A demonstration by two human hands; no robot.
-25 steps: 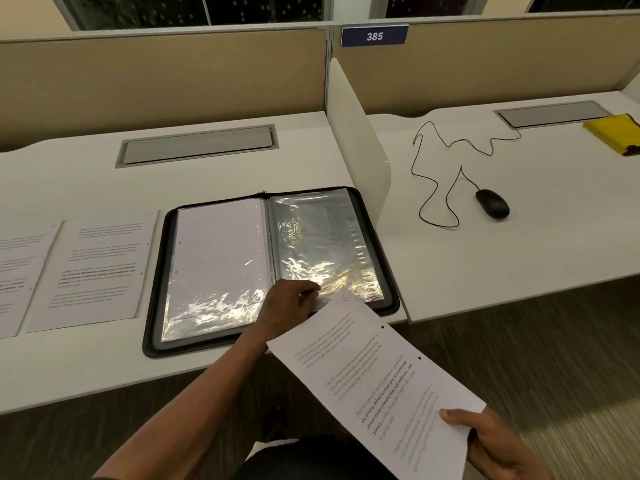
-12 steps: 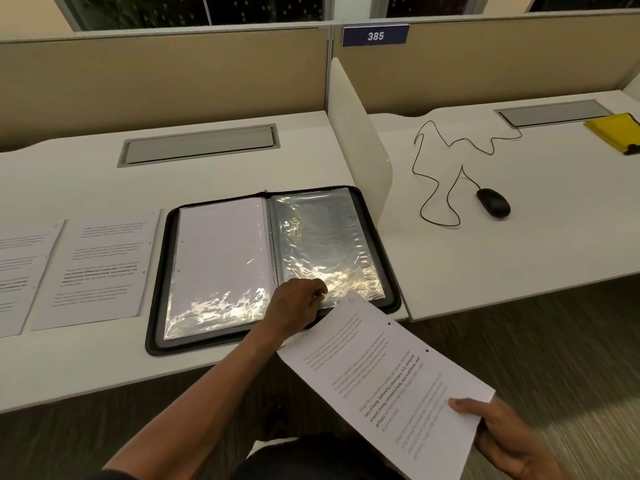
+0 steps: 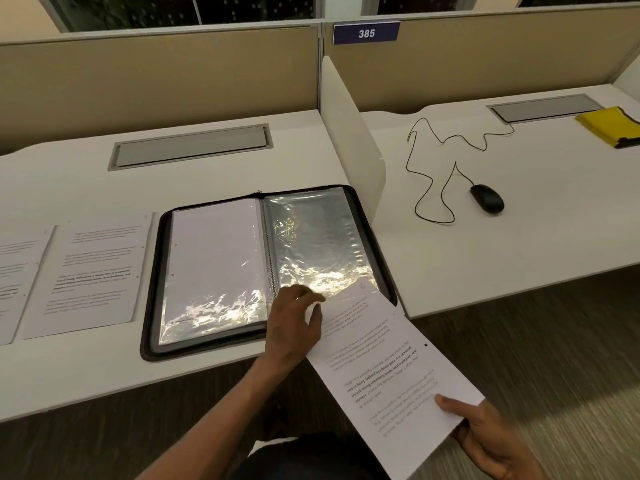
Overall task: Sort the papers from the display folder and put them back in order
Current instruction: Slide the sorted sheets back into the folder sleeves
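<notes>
Paper is what we hold, and it has moved up since a moment ago. Its top edge now lies over the folder's near right corner, at about 5 o'clock on the folder. Before, it hung lower, clear of the desk. We think this means we are about to slide it into the empty sleeve.

Our right hand pinches the paper's low corner, thumb on top. Our left hand rests at the bottom of the sleeve, fingers bent, just at the paper's top edge. We cannot tell if they hold the plastic or only touch it.

Our paper is white with small lines of print, some bold, and one dark punch hole shows on its right side. It is tilted, top toward 11 o'clock.

The folder lies open and flat. Its left side has a white page inside; the right sleeve looks shiny and empty.

Two more sheets lie flat at 9 o'clock from the folder.
</notes>
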